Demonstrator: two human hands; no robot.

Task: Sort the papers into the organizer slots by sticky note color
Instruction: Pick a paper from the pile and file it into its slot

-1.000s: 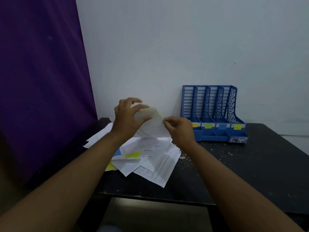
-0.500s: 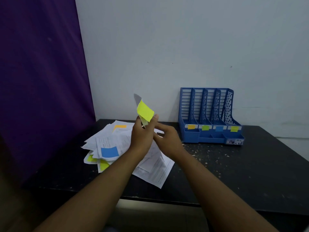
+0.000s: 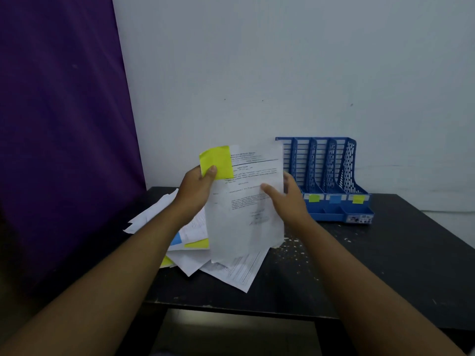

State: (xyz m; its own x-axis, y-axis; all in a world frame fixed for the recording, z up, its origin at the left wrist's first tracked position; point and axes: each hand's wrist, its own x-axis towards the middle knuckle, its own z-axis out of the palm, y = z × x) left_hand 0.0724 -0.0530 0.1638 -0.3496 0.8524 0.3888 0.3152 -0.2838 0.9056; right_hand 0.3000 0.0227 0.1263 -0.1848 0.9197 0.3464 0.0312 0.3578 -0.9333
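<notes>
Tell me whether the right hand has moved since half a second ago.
Yes. The right hand has shifted right. It was clear to the left of the blue organizer and now overlaps its left front corner, holding the sheet by the right edge.

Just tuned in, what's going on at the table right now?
A person holds up a printed sheet bearing a yellow sticky note: the left hand pinches the corner at the note, the right hand grips its right edge. More papers lie piled on the black table. The blue organizer stands by the wall, its slots apparently empty.
</notes>
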